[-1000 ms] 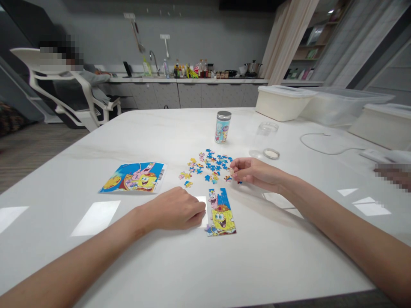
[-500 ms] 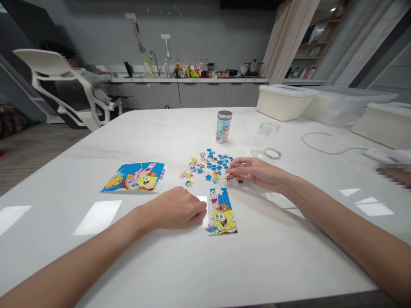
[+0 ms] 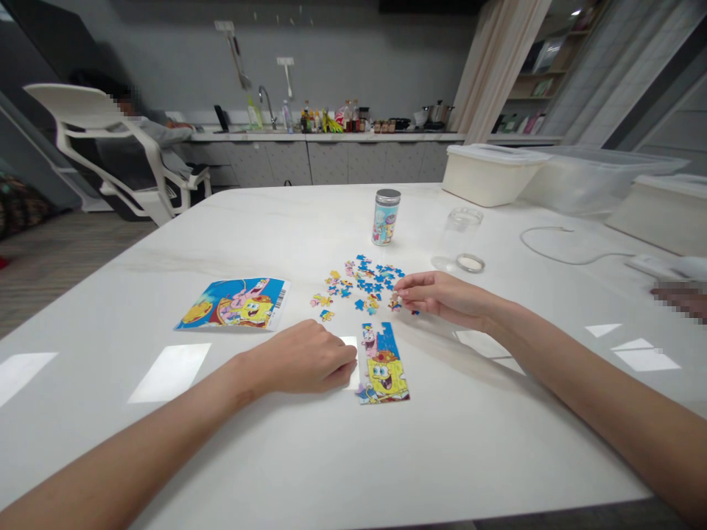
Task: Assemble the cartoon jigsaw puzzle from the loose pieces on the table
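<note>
Notchy blue-and-yellow rectangular jigsaw strip (image 3: 385,368) near the middle of a glossy white worktop (image 3: 248,456), grey kitchen cabinets (image 3: 325,163) far. Left hand (image 3: 309,358)'s loosely fisted; right hand (image 3: 442,298)'s half-curled, can't tell if gripping.

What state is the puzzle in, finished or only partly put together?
Only partly put together: the joined section has a notched top edge, and loose pieces lie scattered just beyond it.

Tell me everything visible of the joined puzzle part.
The joined puzzle part lies flat, picture up, on the white table, right of the left hand, apparently untouched. It's a narrow strip, seemingly card, with faint seams: a yellow character below a pink one, on blue. The top edge is notched; something juts out lower left.
</note>
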### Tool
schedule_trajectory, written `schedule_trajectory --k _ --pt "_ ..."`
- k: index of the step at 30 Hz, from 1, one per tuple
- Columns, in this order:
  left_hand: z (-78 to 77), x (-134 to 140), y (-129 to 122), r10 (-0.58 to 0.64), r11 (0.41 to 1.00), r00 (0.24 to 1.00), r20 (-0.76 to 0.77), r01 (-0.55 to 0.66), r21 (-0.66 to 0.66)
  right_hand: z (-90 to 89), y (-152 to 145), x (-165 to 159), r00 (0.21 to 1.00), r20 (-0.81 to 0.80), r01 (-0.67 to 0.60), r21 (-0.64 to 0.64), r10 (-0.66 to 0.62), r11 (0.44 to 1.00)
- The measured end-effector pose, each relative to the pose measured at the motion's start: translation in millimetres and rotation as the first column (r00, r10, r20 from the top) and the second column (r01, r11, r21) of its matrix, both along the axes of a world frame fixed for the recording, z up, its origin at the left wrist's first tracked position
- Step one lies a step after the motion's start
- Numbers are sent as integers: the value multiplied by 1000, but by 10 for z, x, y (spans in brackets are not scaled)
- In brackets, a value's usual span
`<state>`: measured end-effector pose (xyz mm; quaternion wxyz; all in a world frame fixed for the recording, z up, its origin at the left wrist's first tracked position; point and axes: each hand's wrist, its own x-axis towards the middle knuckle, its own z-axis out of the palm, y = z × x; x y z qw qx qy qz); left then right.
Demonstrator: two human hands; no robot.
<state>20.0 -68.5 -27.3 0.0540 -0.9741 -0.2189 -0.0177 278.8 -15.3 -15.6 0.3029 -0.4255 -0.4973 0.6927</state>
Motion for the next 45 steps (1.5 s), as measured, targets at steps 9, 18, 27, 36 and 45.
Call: schedule_trajectory --k 9,18,27,36,45 --pt "-5 0 0 2 1000 1000 -2 -2 -2 21 -23 -6 1000 1 -8 3 8 1000" --pt "1 -5 0 -10 1000 1000 -1 10 19 41 -42 -11 1000 -15 5 -28 -5 1000" --pt "5 -1 -2 -4 1000 1000 11 4 16 35 -27 -3 1000 -18 15 -47 -16 999" --pt "-3 2 3 1 1000 1000 1 -1 11 3 -5 16 1000 6 -2 -35 3 999" --pt "18 5 -7 -8 1000 1000 6 8 12 25 -18 -6 1000 30 3 -12 -3 1000"
